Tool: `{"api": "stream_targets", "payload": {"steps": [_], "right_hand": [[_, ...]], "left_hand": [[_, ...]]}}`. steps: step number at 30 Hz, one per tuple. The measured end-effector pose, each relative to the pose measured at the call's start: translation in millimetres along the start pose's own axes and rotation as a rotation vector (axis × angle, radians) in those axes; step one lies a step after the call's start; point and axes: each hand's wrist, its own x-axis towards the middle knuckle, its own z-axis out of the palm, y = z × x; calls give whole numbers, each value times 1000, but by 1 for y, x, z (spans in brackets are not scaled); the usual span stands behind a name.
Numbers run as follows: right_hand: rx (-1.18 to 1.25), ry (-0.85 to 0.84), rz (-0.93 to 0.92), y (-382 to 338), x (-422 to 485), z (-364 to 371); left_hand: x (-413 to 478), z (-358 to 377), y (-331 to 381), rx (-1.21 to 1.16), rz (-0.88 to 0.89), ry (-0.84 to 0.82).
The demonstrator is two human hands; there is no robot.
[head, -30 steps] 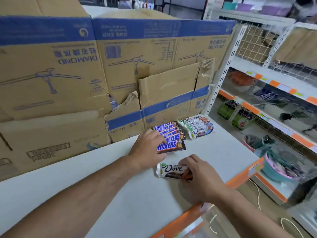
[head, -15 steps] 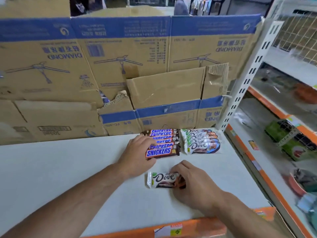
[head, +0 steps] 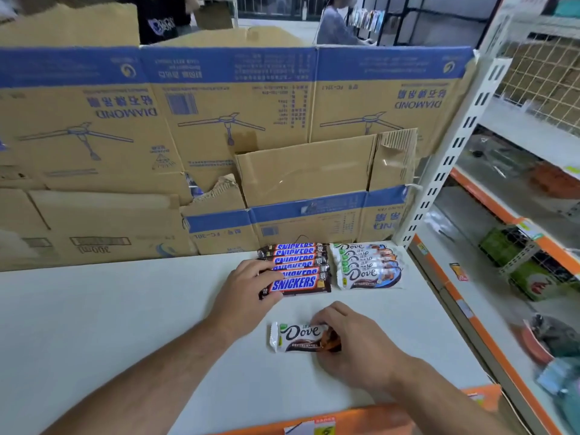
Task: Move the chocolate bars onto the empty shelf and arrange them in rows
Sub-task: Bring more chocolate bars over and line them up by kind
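Fingers [head: 330, 311] of right hand [head: 356, 345] around Dove bar [head: 296, 335]

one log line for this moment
left hand: presses Snickers row end | right hand: pinches loose Dove bar | Dove row: untouched

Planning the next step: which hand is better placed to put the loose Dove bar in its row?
Right hand: its fingers hold the loose Dove bar, and the Dove row lies on its side. The left hand touches the Snickers row.

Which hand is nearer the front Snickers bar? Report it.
Left. The left hand touches the front Snickers bar at its left end; the right hand sits apart, pinching the lone Dove bar.
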Motion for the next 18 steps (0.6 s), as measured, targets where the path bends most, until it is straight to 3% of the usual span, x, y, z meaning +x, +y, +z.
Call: {"api": "stream_targets", "payload": {"steps": [12, 18], "right_hand": [[18, 52, 26, 2, 1, 7], [1, 128, 28, 26, -8, -9]], "left_hand": [[-1, 4, -3, 61, 21, -40], [-12, 6, 17, 136, 96, 129]]}}
